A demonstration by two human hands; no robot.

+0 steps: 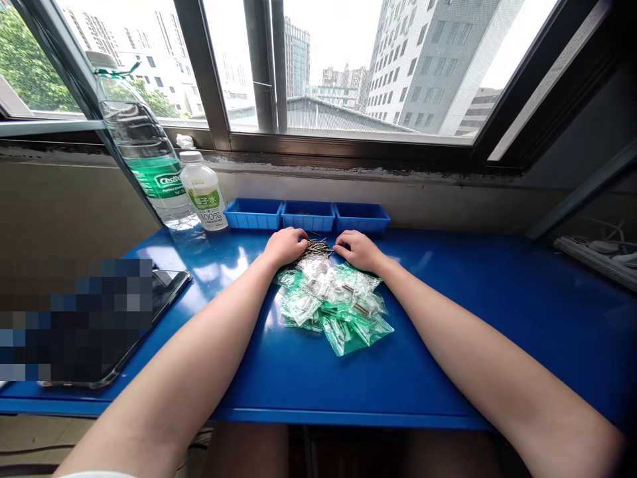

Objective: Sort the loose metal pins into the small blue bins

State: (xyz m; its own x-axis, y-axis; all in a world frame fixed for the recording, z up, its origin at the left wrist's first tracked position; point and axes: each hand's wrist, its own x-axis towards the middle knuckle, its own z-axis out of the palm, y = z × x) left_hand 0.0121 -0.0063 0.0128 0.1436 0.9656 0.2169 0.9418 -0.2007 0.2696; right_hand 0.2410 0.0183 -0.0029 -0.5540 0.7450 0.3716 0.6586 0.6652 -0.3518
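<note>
head view: a pile (318, 248) of thin, brass-coloured metal pieces lies on a blue table (448, 385) and serves as the landmark. the left hand (286, 246) is at the left of the pile, palm down, its bent fingers against the pieces; whether it grasps any cannot be told. the right hand (359, 250) is just to the right of the pile, fingers curled toward it, fingertips near its edge; its grip likewise cannot be told. directly in front of the pile, on the wearer's side, clear and green bags (354, 332) lie heaped, some with small pieces inside. behind the pile, three blue bins (308, 223) stand in a row. left of the pile and farther back are a small bottle (205, 199) and a large bottle (144, 136), both capped. left of the pile and nearer the wearer is a dark phone (166, 292), partly pixelated.
</note>
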